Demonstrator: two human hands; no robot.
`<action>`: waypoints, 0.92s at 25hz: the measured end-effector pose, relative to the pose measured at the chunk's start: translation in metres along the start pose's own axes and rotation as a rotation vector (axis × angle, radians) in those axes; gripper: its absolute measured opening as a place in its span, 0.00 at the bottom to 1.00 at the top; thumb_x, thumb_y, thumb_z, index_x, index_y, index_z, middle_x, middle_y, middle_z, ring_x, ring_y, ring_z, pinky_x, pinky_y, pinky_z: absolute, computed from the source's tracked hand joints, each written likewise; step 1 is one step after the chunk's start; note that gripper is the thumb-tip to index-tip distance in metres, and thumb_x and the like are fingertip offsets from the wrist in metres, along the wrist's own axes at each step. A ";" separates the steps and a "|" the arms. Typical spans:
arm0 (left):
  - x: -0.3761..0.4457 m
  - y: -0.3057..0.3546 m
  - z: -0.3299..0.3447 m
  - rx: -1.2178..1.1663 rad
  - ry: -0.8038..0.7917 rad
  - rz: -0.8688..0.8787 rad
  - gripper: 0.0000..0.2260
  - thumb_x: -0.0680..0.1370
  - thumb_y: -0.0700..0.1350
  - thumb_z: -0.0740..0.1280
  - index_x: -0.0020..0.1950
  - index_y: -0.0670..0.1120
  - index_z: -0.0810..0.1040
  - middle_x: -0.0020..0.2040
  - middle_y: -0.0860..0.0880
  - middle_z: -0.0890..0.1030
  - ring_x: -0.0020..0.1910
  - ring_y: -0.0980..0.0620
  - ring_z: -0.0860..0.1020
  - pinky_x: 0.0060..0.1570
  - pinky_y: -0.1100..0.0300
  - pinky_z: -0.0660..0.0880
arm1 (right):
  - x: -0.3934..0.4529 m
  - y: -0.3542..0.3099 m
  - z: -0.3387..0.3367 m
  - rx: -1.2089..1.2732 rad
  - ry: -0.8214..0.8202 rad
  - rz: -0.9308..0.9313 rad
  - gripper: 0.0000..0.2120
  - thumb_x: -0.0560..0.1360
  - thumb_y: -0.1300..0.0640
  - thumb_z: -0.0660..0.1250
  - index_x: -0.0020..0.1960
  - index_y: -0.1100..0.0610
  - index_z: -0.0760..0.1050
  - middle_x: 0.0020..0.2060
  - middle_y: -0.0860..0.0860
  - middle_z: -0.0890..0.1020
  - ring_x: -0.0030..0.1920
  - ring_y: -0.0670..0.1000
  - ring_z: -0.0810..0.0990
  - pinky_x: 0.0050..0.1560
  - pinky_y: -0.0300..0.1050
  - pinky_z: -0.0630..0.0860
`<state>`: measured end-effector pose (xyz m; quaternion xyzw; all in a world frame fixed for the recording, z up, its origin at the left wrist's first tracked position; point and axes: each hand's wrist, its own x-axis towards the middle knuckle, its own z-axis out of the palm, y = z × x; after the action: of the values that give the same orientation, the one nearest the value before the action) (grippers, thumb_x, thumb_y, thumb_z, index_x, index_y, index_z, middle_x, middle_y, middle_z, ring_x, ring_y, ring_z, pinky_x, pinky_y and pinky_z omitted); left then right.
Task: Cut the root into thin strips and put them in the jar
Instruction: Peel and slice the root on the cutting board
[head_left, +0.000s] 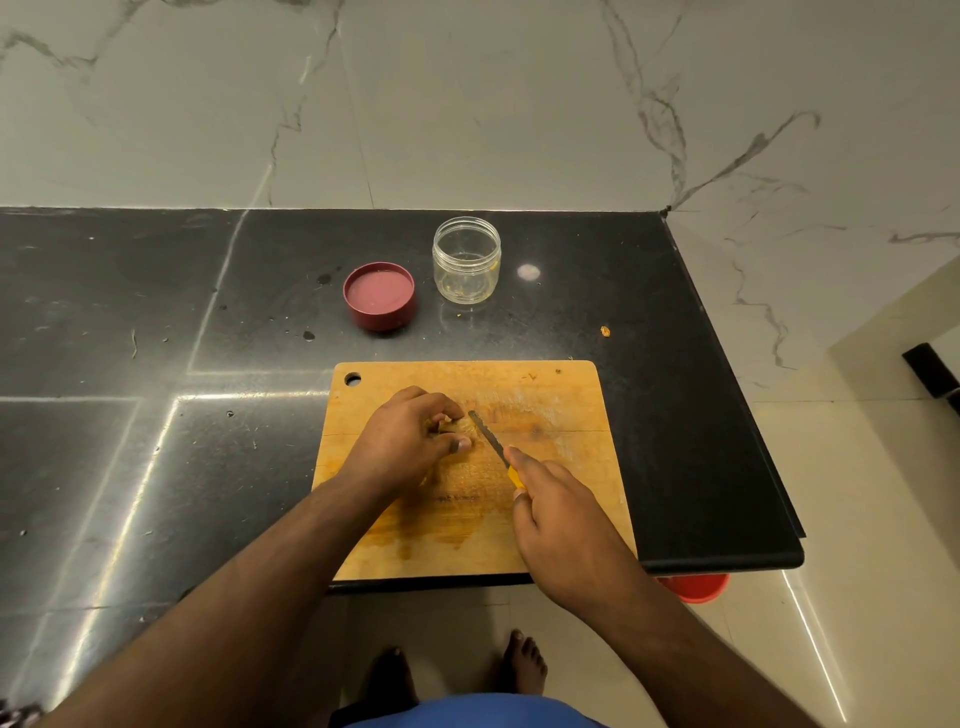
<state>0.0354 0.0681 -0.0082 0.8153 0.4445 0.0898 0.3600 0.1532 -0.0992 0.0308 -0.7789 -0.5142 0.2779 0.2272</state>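
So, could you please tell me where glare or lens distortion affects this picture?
Head view: bright streaks of glare cross the black counter left of the cutting board, a round highlight sits right of the jar, and the wide-angle lens bends the counter's edges.

A cutting board (545, 519) lies on the counter (156, 312) in front of me, at its near edge. My left hand (410, 441) rests on the board's middle, over the root (460, 427). My right hand (561, 519) is just to its right with the knife (491, 439), whose blade points away from me beside the root. Behind the board stand the jar (466, 260) and, to its left, the lid (379, 296).
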 end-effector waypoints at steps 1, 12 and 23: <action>0.000 0.000 0.000 0.003 0.000 -0.001 0.14 0.75 0.49 0.76 0.59 0.54 0.81 0.54 0.56 0.75 0.52 0.56 0.74 0.46 0.61 0.70 | 0.001 0.000 0.000 -0.009 -0.005 -0.003 0.24 0.84 0.55 0.53 0.79 0.49 0.56 0.60 0.47 0.72 0.54 0.43 0.72 0.55 0.37 0.71; 0.000 -0.001 0.004 0.042 0.044 0.021 0.12 0.76 0.47 0.75 0.59 0.50 0.82 0.55 0.53 0.77 0.53 0.53 0.75 0.50 0.58 0.74 | 0.015 0.000 -0.003 -0.030 -0.043 -0.026 0.24 0.82 0.57 0.54 0.78 0.50 0.60 0.69 0.51 0.72 0.66 0.49 0.72 0.65 0.42 0.70; 0.000 -0.001 0.001 0.038 0.016 0.013 0.13 0.76 0.48 0.75 0.59 0.50 0.81 0.54 0.53 0.77 0.52 0.54 0.75 0.48 0.60 0.72 | -0.003 0.021 -0.025 -0.165 0.218 0.015 0.24 0.83 0.55 0.54 0.79 0.48 0.56 0.58 0.46 0.71 0.47 0.46 0.75 0.46 0.38 0.75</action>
<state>0.0352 0.0678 -0.0095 0.8242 0.4438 0.0899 0.3402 0.1829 -0.1119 0.0361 -0.8244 -0.5017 0.1500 0.2147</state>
